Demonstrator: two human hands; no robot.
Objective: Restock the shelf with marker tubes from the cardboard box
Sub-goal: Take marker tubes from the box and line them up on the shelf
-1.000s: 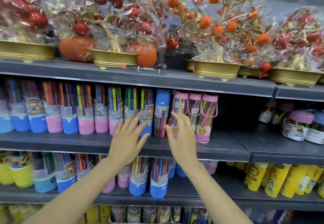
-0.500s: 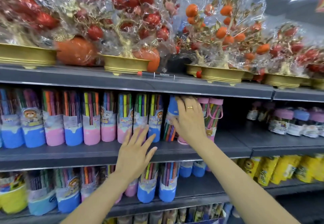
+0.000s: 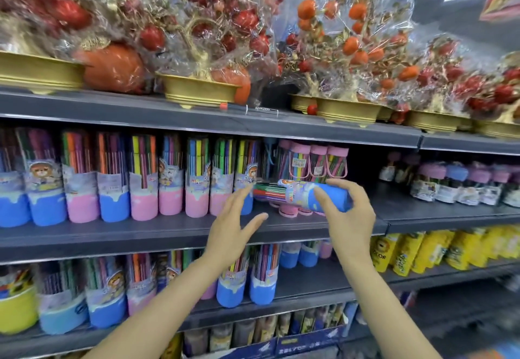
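My right hand point(image 3: 351, 226) grips a blue-based marker tube point(image 3: 295, 194) by its blue end. The tube lies sideways in front of the middle shelf point(image 3: 140, 235), its clear end pointing left. My left hand point(image 3: 233, 229) is spread, with its fingertips at the tube's clear end; whether they touch it I cannot tell. A row of upright blue and pink marker tubes point(image 3: 143, 184) fills the shelf to the left. Pink-lidded tubes point(image 3: 318, 161) stand just behind the held tube.
Wrapped fruit trees in gold pots point(image 3: 197, 91) line the top shelf. Squat jars point(image 3: 455, 184) sit at the right of the middle shelf, with a bare stretch beside them. More tubes point(image 3: 261, 282) and yellow packs point(image 3: 416, 251) fill the shelf below. A blue carton point(image 3: 304, 341) stands at the bottom.
My right hand has drawn the blue tube out of the row and turned it sideways. My left hand has risen toward its clear end. The view has moved closer.
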